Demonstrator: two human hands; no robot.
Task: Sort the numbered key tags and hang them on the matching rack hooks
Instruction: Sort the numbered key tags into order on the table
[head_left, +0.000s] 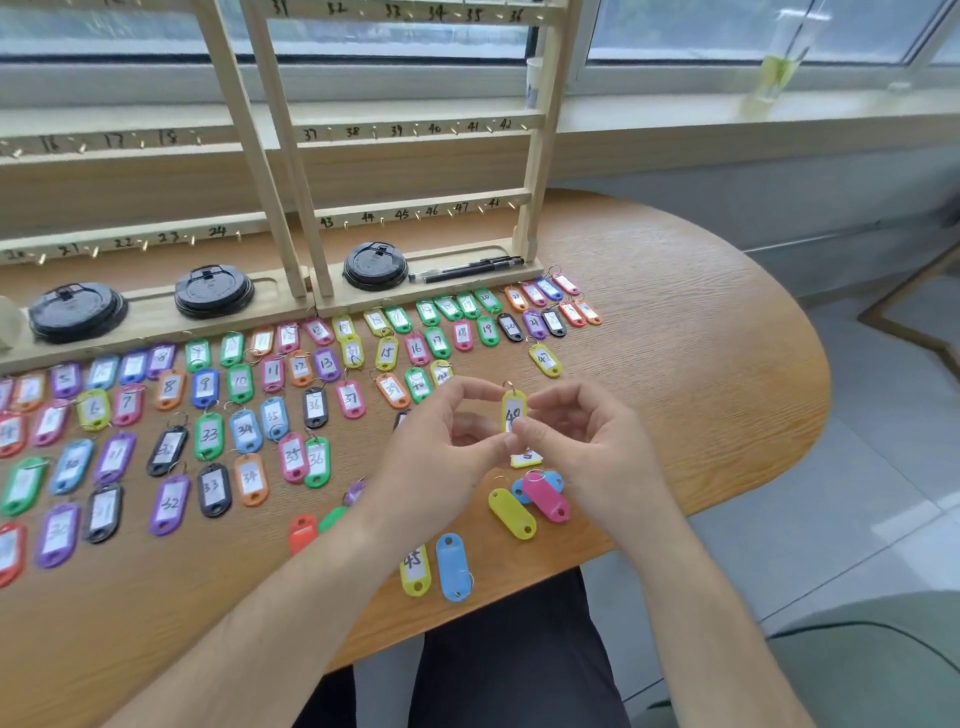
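Both hands meet above the wooden worktop and hold one yellow key tag upright between them; its label reads 40 and its small ring points up. The left hand pinches the tag from the left side, and the right hand grips its lower edge with thumb and fingertip. Rows of coloured tags lie flat on the worktop to the left, most with handwritten numbers. Just below the hands lie a few more: a plain yellow tag, a pink tag resting over a blue one, a yellow tag marked 45 and a blue tag beside it. Behind the rows stands a wooden rack with numbered hooks, all bare; two black pens rest on its base.
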